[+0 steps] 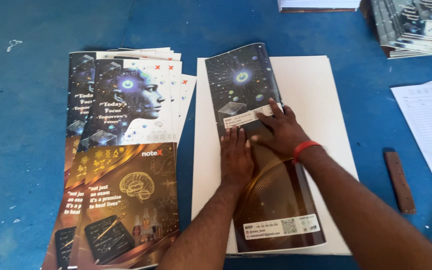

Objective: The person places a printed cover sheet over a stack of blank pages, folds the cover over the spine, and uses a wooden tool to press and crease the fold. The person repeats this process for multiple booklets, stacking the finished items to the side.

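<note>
Blue work surface, scuffed, with a few white flecks near the far left. At centre lies a stack of white sheets, and on its left part a glossy dark printed cover is laid lengthwise, its right edge curling up slightly off the paper. Both hands rest on this cover, palms down. The left hand lies flat with fingers held close together, pointing away from the person, pressing the middle of the cover. The right hand sits just beside it, touching or nearly so, fingers spread and angled to the left, fingertips on a small white label strip across the cover. A red band circles the right wrist. To the left, apart from the white stack, a fanned pile of matching printed covers lies face up. On the right, a brown wooden strip lies on the blue surface, with a ruled white sheet beyond it. Stacks of bound books occupy the far right corner; further white sheets sit at the top edge.
</note>
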